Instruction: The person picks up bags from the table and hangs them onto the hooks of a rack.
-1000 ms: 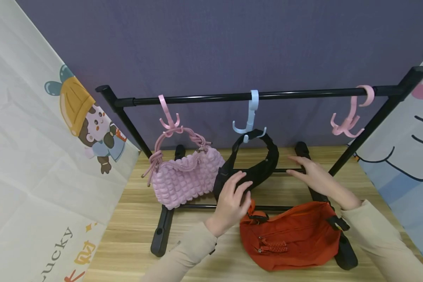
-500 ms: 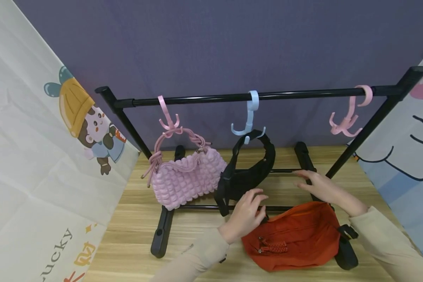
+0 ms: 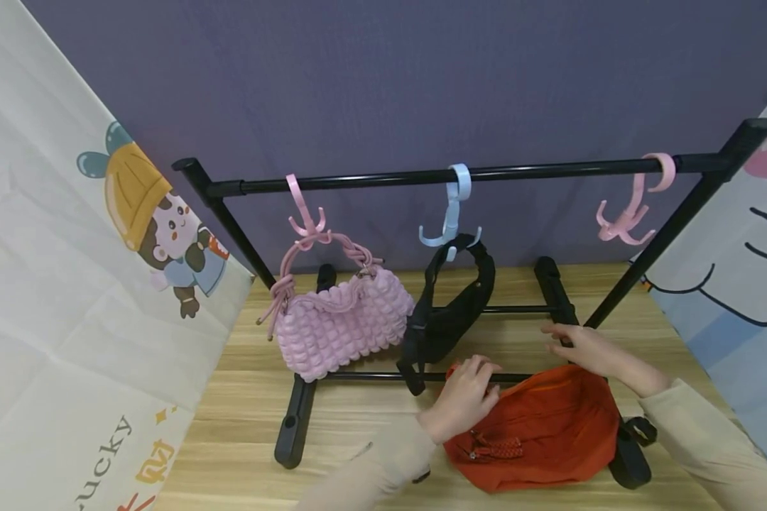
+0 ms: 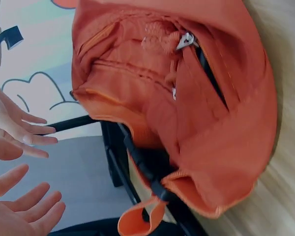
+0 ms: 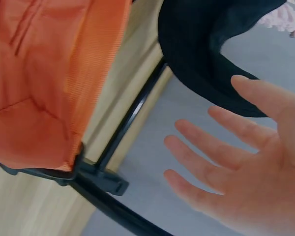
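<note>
An orange-red crossbody bag with zippers lies on the wooden surface at the front right. My left hand hovers over its left end in the head view; in the left wrist view the fingers look relaxed and apart from the cloth. Behind the bag's right end is my right hand, its fingers spread and holding nothing in the right wrist view. A black bag hangs by its strap from the blue hook, just beyond my left hand.
The black rack's top bar spans the scene. At left, a puffy pink handbag hangs from a pink hook. Another pink hook on the right bears no bag. Black rack feet and lower bars stand on the wood.
My left hand has moved from the black bag rightward and down to the orange-red bag. The black bag has turned a little. My right hand has shifted slightly right and down.
</note>
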`<action>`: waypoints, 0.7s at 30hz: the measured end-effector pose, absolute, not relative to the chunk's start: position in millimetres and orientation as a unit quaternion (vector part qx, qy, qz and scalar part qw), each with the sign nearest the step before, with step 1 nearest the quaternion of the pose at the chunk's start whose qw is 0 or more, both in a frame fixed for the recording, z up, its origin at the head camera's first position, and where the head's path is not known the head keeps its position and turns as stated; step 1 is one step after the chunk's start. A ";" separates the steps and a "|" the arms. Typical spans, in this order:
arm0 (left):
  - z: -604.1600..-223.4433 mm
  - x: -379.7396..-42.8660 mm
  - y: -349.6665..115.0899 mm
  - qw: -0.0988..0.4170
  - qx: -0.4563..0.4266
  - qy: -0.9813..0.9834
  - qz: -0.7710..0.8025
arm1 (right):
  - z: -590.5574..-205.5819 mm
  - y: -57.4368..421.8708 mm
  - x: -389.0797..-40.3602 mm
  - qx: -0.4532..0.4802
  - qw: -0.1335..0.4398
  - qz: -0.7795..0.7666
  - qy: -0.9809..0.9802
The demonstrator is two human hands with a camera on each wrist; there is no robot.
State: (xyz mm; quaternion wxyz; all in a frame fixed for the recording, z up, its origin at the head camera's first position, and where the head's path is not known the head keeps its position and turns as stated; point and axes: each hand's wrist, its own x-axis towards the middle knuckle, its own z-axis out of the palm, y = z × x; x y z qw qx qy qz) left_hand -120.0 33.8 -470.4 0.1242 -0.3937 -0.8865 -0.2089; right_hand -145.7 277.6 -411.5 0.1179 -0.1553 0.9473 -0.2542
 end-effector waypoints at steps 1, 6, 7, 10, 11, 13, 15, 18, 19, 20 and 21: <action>-471.8 -120.0 35.6 0.119 -0.392 -0.888 -0.209 | -413.0 278.7 -145.9 -0.156 0.122 -0.252 0.947; -481.3 -120.1 43.4 0.103 -0.386 -0.896 -0.193 | -420.4 284.4 -145.6 -0.155 0.133 -0.249 0.947; -483.4 -120.0 44.5 0.101 -0.385 -0.898 -0.189 | -422.0 285.7 -145.5 -0.156 0.134 -0.248 0.947; -488.8 -120.1 46.4 0.082 -0.376 -0.905 -0.179 | -427.2 288.9 -145.2 -0.151 0.141 -0.244 0.947; -490.2 -120.1 46.9 0.075 -0.372 -0.908 -0.178 | -428.8 290.0 -145.1 -0.151 0.145 -0.242 0.948; -492.4 -120.1 47.3 0.061 -0.367 -0.911 -0.178 | -432.4 292.3 -144.8 -0.152 0.148 -0.237 0.948; -494.8 -120.0 47.5 0.047 -0.363 -0.913 -0.181 | -435.5 295.3 -144.6 -0.154 0.151 -0.233 0.948; -497.6 -119.6 48.2 0.037 -0.362 -0.913 -0.182 | -439.5 299.1 -144.4 -0.165 0.154 -0.231 0.947; -498.3 -119.5 48.4 0.031 -0.362 -0.914 -0.182 | -440.7 300.1 -144.2 -0.167 0.155 -0.230 0.946; -499.2 -119.5 48.7 0.025 -0.361 -0.915 -0.181 | -441.9 300.9 -144.0 -0.167 0.159 -0.234 0.944; -500.0 -119.6 49.1 0.020 -0.359 -0.916 -0.178 | -443.1 301.4 -143.5 -0.168 0.162 -0.236 0.943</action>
